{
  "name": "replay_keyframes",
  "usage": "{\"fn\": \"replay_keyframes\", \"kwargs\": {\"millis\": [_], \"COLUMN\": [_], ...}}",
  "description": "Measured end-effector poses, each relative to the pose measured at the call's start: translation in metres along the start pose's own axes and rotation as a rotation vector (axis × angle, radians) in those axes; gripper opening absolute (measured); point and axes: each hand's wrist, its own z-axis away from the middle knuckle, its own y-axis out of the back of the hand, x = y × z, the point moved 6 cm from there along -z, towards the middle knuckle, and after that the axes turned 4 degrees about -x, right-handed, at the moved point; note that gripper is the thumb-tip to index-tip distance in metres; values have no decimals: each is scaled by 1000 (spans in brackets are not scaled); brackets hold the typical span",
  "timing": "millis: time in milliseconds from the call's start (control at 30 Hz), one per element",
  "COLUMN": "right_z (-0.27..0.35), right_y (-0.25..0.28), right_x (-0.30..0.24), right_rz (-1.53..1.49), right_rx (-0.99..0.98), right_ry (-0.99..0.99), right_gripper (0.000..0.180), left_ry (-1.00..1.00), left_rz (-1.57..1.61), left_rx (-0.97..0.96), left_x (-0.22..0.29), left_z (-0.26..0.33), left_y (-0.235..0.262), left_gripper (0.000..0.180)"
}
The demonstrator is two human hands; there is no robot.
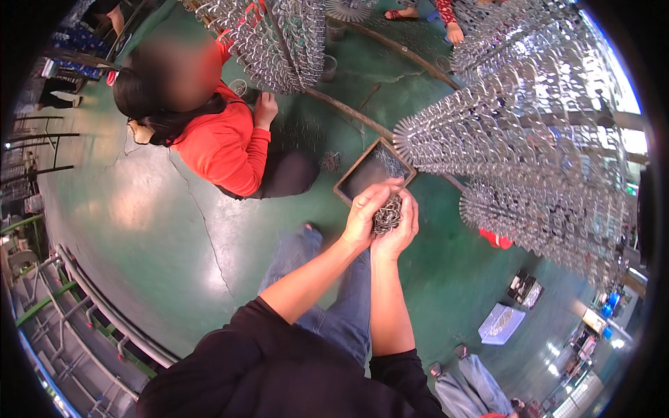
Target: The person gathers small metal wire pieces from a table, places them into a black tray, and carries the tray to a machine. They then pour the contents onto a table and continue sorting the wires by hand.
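Cupped together, my left hand and my right hand hold a heap of small metal pieces, dull silver and curved. Their exact kind is too small to make out. Just beyond my fingers, a shallow tray with a brown rim lies on the floor, with some shiny pieces at its far right side. To the right of it hangs a tall rack covered in rows of shiny metal hooks or rings, its end close to the tray.
A person in a red top crouches at left beside another hung rack. A pole runs across the green floor. Metal railings stand at lower left. A pale blue tray with small pieces lies at right.
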Motion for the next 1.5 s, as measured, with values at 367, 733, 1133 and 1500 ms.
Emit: {"fn": "replay_keyframes", "kwargs": {"millis": [367,733,1133,1500], "right_z": [-135,-222,-260,-259], "right_y": [74,107,119,190], "right_x": [225,378,439,449], "right_rz": [203,845,288,249], "right_rx": [-52,-369,-420,-155], "right_ry": [128,818,12,-169], "right_gripper": [21,16,53,65], "left_ry": [84,7,-23,-229], "left_rz": [200,585,608,574], "left_rx": [12,58,191,507], "left_x": [-114,-195,-210,-203], "left_z": [-158,-269,-285,-350], "left_y": [215,384,444,577], "left_gripper": [35,21,20,27]}}
